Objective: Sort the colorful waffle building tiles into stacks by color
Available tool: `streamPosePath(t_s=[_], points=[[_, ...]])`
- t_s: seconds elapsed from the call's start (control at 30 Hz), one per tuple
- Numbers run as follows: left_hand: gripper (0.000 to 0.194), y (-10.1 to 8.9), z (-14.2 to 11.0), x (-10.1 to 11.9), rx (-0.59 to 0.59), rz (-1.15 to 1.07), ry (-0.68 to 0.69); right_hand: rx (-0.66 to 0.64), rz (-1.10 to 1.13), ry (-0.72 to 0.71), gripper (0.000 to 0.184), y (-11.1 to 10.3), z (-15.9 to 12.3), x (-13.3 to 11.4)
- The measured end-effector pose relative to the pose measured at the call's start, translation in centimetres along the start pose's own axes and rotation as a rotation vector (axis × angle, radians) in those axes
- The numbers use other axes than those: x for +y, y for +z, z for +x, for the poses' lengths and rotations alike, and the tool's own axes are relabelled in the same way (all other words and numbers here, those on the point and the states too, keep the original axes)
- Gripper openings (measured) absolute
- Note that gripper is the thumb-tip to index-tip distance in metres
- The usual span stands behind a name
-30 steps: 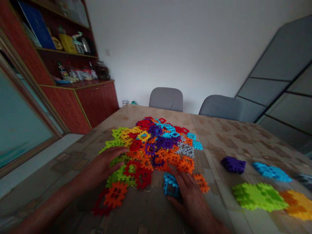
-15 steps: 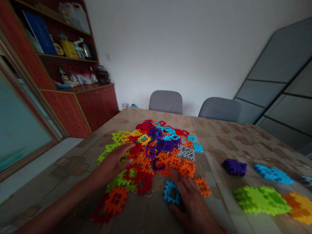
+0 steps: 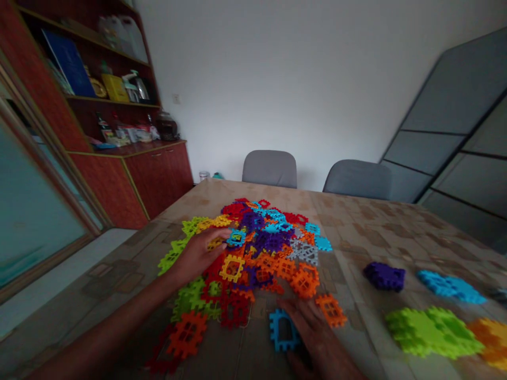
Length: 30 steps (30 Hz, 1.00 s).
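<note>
My left hand (image 3: pixel 204 253) reaches over a pile of toothed plastic building blocks, with thumb and fingers pinching a light blue window block (image 3: pixel 236 238). A yellow window block (image 3: pixel 232 268) lies on the pile just below that hand. My right hand (image 3: pixel 315 332) is low at the near edge of the pile, its fingers and thumb around a blue block (image 3: pixel 282 331) with a large opening; the hand hides the block's right side. An orange window block (image 3: pixel 331 310) lies just right of my right fingers. Another orange window block (image 3: pixel 187 334) lies at the near left, over a dark red one.
Sorted by colour on the right are purple blocks (image 3: pixel 385 276), light blue blocks (image 3: pixel 450 286), green blocks (image 3: pixel 433 331) and yellow-orange blocks (image 3: pixel 493 340). Two grey chairs (image 3: pixel 269 168) stand beyond the table (image 3: pixel 356 221). A red-brown cabinet (image 3: pixel 154 179) is at the left.
My left hand has closed on a light blue window block at the pile. The yellow window block now lies nearer to me. My right hand and its blue block have shifted slightly toward me.
</note>
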<state>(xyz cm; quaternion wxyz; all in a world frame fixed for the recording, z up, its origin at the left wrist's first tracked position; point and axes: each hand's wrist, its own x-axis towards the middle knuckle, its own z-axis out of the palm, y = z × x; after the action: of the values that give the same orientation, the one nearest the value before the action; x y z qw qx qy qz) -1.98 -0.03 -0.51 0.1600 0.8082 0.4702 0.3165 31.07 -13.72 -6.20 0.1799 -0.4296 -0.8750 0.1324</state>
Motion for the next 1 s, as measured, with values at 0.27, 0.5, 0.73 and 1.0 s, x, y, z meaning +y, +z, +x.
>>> streamPosePath(t_s=[0.27, 0.5, 0.73, 1.0], points=[[0.041, 1.7, 4.1, -2.2, -0.147, 0.014, 0.011, -0.026, -0.011, 0.03, 0.085, 0.5, 0.1, 0.3], [0.055, 0.7, 2.1, -0.1, -0.252, -0.115, 0.051, -0.053, 0.017, 0.04, 0.08, -1.1, 0.5, -0.5], [0.057, -1.4, 1.0, 0.0, -0.195, -0.216, -0.024, -0.033, 0.029, 0.043, 0.078, -1.3, 0.3, -0.6], [0.037, -1.8, 1.0, 1.8, -0.272, -0.174, -0.022, -0.019, 0.035, 0.019, 0.076, -1.7, 0.5, -0.7]])
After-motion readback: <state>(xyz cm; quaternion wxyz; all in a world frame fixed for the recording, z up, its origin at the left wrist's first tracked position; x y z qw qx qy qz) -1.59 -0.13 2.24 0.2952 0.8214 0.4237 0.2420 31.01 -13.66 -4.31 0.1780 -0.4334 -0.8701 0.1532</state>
